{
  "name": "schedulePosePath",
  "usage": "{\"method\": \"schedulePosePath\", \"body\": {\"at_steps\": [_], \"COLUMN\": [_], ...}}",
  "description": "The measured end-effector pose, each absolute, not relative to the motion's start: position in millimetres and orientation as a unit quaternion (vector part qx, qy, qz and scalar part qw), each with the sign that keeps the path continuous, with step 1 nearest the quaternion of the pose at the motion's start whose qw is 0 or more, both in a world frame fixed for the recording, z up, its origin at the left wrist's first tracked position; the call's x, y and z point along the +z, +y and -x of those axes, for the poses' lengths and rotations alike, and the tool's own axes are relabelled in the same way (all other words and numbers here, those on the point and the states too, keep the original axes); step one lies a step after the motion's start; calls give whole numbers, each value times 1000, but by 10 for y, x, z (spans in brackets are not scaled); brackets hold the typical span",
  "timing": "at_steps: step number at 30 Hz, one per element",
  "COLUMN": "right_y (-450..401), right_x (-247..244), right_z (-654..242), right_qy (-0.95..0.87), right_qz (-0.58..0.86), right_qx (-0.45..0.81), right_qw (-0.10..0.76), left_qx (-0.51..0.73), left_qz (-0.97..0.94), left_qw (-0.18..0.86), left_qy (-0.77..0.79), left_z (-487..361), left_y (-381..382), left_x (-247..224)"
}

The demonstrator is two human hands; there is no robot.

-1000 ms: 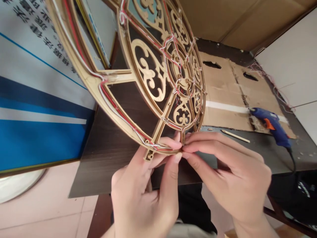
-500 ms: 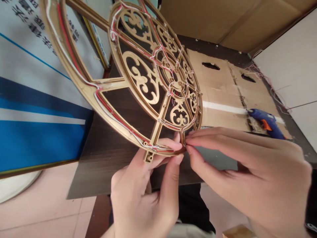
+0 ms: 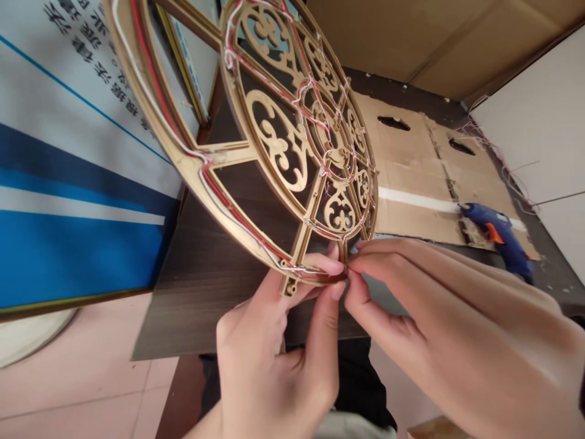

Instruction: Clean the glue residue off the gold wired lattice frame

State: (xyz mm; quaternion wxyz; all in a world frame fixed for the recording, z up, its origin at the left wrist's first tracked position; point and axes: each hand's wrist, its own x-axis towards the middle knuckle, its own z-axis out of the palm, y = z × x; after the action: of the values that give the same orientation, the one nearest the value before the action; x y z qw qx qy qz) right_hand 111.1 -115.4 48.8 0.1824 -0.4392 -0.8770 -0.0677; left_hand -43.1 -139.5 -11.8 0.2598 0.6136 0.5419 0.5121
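A round gold-coloured openwork frame [image 3: 231,152] with spokes and scroll ornaments stands tilted above the table. Red and white wires [image 3: 208,163] run along its rim, spokes and inner rings. My left hand [image 3: 286,341] grips the lower rim between thumb and fingers, beside a small tube-ended bracket [image 3: 289,285]. Close by, my right hand [image 3: 439,305] is pinched at the rim's near right part, its fingertips almost meeting the left ones. What lies between the right fingertips is hidden.
On the dark table [image 3: 192,292] lies flattened cardboard [image 3: 406,164] with a blue glue gun [image 3: 500,235] over its near right edge. Thin loose wires [image 3: 507,164] trail at the far right. A blue and white printed board [image 3: 68,244] stands at left.
The frame and my left hand appear slightly further right in view, and the background has shifted a little. My right hand stays pinched at the rim, its back turned somewhat lower.
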Motion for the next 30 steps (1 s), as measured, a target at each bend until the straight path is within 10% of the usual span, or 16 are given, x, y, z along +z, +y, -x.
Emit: {"method": "schedulePosePath", "body": {"at_steps": [30], "right_y": [-1046], "right_x": [598], "right_z": [-1246], "right_qy": [-918], "right_qz": [385], "right_qx": [-12], "right_qw": [98], "left_qx": [520], "left_qz": [-612], "left_qw": [243], "left_qy": [544], "left_z": [415], "left_y": [-1401], "left_x": [-154]}}
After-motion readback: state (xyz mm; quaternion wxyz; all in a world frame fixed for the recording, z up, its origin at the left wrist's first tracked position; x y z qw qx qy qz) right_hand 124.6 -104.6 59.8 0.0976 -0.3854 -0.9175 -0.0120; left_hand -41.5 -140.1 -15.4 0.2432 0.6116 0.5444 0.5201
